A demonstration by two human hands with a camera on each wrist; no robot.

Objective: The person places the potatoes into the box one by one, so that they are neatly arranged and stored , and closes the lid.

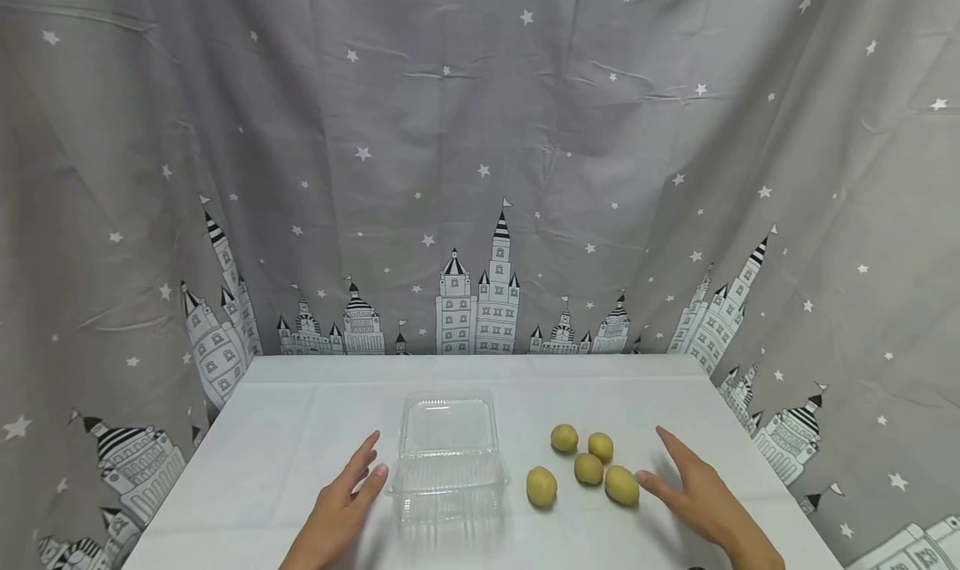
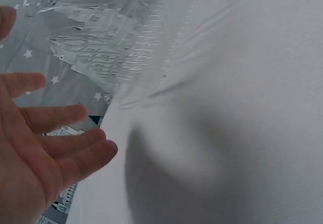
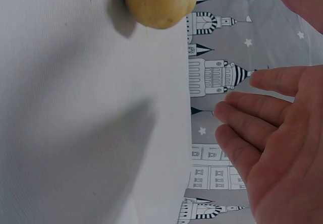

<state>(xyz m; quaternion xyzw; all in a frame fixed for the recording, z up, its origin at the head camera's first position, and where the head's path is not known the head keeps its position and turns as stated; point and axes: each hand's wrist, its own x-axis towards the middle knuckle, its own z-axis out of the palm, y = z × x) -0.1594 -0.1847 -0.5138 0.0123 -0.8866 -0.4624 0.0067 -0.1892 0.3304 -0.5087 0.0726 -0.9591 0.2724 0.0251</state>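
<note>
A clear plastic clamshell container (image 1: 448, 470) stands on the white table with its lid raised toward the back. Just left of it hovers my left hand (image 1: 341, 503), fingers extended and holding nothing; the left wrist view shows its palm (image 2: 30, 158) beside the container (image 2: 116, 37). Several small yellow potatoes (image 1: 588, 469) lie loosely grouped right of the container. My right hand (image 1: 697, 497) is to their right, its thumb close to the nearest potato (image 1: 622, 486). In the right wrist view a potato (image 3: 159, 2) appears above the relaxed, bare fingers.
The white cloth-covered table (image 1: 315, 403) reaches back to a grey curtain (image 1: 480, 137) printed with stars and castles. This curtain also hangs along both sides of the table.
</note>
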